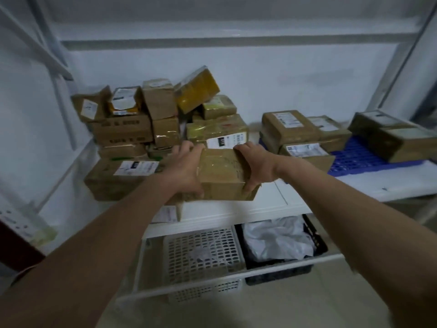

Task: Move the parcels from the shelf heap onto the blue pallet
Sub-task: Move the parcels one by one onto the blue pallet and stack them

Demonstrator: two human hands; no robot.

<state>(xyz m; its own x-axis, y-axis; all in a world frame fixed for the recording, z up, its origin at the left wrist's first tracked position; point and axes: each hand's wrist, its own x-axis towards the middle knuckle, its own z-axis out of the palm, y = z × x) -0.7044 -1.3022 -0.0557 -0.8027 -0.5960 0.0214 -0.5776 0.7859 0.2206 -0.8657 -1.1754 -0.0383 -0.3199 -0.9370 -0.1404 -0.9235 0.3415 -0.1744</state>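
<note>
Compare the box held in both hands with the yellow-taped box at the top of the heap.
The held box is plain brown cardboard under clear tape; the yellow-taped box is wrapped in bright yellow tape. The held box sits nearly level between the left hand and right hand; the yellow-taped box lies tilted, propped on other parcels. The held box is at the heap's front edge; the yellow-taped one is at the top, near the wall. Both are sealed rectangular parcels.

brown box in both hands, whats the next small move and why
Probably lift the taped brown box slightly and swing it right toward the blue pallet. The left hand and right hand already have a grip on its two sides at the front of the heap, and the pallet shows bare blue grid between parcels already on it.
</note>
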